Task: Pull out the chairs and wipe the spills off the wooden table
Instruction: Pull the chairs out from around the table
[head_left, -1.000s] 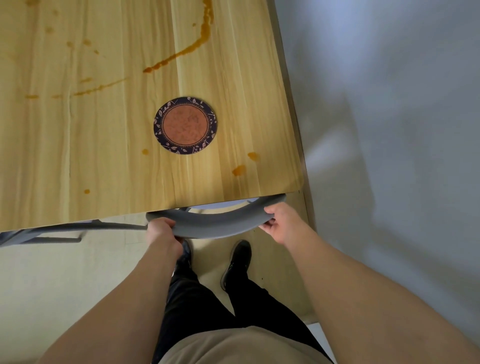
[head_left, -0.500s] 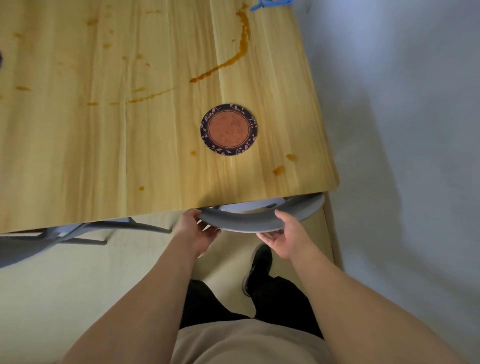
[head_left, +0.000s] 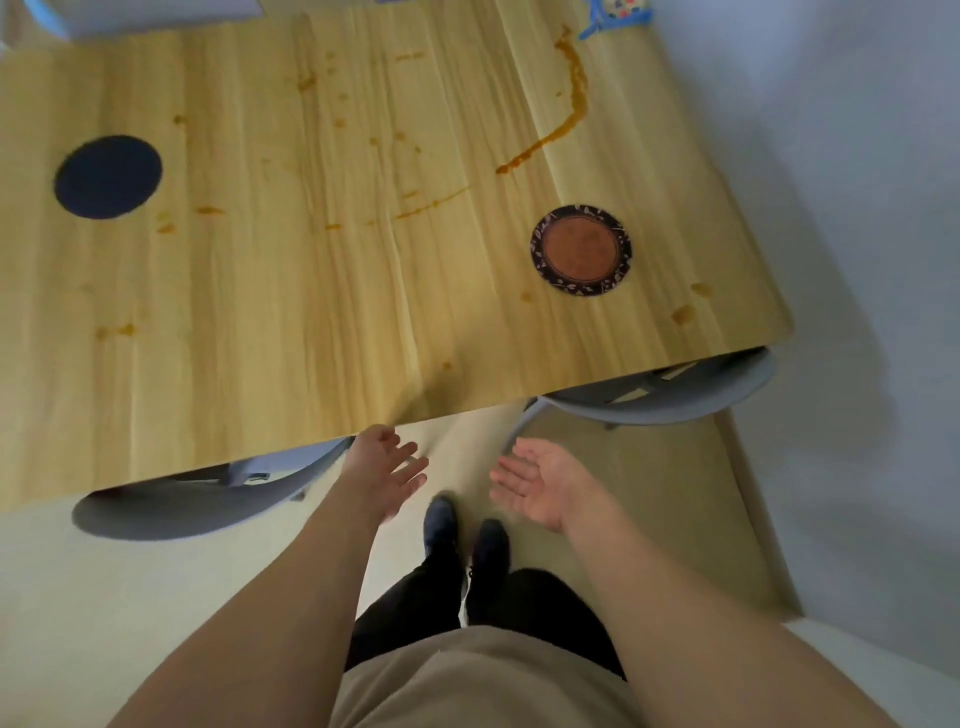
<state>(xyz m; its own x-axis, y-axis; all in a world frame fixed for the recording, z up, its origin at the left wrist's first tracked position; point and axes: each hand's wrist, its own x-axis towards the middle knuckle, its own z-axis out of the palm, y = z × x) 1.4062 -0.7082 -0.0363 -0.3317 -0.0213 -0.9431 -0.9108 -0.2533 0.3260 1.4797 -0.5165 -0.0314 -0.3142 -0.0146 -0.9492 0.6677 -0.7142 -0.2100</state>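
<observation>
Both hands have let go of the right chair and swung left; it sits partly under the counter, as does the left chair. For a clean pull, grip that backrest at both ends. Left hand and right hand hang open, empty. Spills remain

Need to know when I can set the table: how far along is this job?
Early. Done: nothing clearly; both chairs, right and left, sit partly under the table. In hand: nothing; the left hand and right hand are open and empty. Left: both chairs, then the brown spills, still unwiped.
</observation>
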